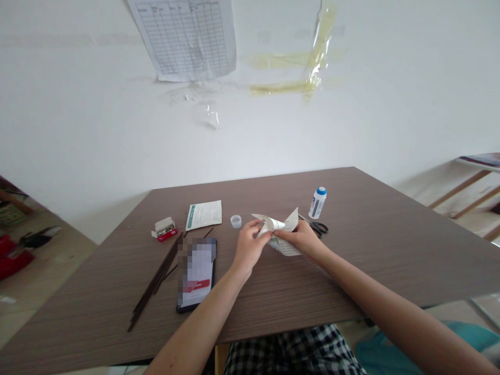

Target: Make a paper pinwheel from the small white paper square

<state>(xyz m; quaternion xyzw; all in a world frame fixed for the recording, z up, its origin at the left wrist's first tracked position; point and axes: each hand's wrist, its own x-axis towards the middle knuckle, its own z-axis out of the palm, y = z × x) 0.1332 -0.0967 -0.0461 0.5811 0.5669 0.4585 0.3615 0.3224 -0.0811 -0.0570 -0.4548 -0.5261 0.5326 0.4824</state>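
While the left hand [249, 247] and right hand [301, 240] pinch the curled printed paper [276, 228] between pressed fingertips, a firm, even grip keeps its curve from springing loose. Just beyond the right fingers lie scissors [318, 227], with a white bottle [317, 203] farther on.

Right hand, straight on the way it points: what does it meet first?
The folded printed paper that the left hand pinches. The right hand appears to touch it at the fingertips, though depth is unclear from this view.

left hand [248, 247], right hand [300, 239], pinched paper [275, 225]
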